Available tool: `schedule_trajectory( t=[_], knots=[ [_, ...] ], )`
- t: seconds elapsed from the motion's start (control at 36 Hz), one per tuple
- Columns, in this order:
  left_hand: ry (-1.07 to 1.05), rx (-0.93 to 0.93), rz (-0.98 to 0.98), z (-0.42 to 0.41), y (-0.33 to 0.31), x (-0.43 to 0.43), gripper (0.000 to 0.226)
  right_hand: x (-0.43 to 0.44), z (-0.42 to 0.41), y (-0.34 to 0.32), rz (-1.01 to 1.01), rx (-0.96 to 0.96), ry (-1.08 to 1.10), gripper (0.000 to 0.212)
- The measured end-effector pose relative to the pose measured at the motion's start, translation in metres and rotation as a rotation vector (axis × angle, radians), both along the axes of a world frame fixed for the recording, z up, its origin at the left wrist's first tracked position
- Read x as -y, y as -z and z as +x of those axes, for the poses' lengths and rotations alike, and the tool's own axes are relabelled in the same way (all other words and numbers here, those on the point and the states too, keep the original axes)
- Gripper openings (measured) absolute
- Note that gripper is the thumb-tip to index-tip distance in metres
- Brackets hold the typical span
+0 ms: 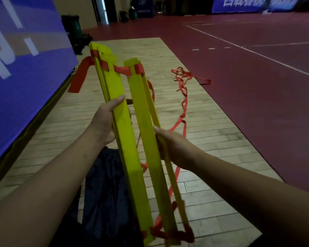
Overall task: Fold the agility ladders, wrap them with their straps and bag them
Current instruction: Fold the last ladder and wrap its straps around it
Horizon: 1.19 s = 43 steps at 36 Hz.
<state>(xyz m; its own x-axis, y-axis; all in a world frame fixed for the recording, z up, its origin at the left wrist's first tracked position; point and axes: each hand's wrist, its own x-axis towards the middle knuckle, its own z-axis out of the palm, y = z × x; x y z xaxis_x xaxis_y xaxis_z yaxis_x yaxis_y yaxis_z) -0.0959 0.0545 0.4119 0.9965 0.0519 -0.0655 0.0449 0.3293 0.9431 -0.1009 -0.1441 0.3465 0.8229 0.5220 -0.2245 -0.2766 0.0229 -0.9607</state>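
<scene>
Between both grips, over the floor (212, 139): ladder (144, 122) held as two yellow stacks, joined by red strap (121, 69) at the far end. Left grip (103, 120) curled round the thicker stack; right grip (171, 147) holds the thinner one. Step in hand, I judge: folding. Close stacks flat, ends flush, strap loops untwisted. More strap trails on the floor; bag (105, 184) lies below.
</scene>
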Motion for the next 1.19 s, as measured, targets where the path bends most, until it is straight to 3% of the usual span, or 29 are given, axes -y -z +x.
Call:
schedule_trajectory(
  t=[0.28,0.42,0.58,0.72,0.92,1.0,1.08,1.11,1.19],
  knots=[
    [-0.087,-0.034,-0.062,0.002,0.010,0.011,0.038,0.009,-0.007,-0.031,-0.068,0.185,0.074,0.043],
    [-0.108,-0.086,-0.096,0.002,0.013,0.024,0.042,0.008,-0.011,-0.039,-0.164,0.330,0.077,0.050],
    [-0.065,-0.101,-0.085,0.003,0.020,0.035,0.042,0.010,-0.011,-0.040,-0.230,0.334,0.083,0.049],
    [0.004,-0.086,-0.022,0.000,0.023,0.045,0.048,0.011,-0.011,-0.037,-0.316,0.368,0.086,0.066],
    [-0.020,-0.055,-0.028,0.006,0.030,0.048,0.041,0.006,-0.012,-0.034,-0.405,0.428,0.075,0.034],
    [0.007,-0.043,-0.078,0.006,0.030,0.048,0.056,0.005,-0.009,-0.033,-0.527,0.526,0.093,0.037],
    [-0.018,-0.037,-0.084,0.003,0.027,0.053,0.089,0.003,-0.008,-0.030,-0.671,0.644,0.077,0.040],
    [-0.028,-0.035,-0.082,0.001,0.026,0.056,0.088,0.002,-0.009,-0.029,-0.713,0.683,0.067,0.041],
    [-0.060,-0.046,-0.085,-0.002,0.025,0.062,0.042,-0.001,-0.012,-0.027,-0.790,0.760,0.047,0.045]
  ],
)
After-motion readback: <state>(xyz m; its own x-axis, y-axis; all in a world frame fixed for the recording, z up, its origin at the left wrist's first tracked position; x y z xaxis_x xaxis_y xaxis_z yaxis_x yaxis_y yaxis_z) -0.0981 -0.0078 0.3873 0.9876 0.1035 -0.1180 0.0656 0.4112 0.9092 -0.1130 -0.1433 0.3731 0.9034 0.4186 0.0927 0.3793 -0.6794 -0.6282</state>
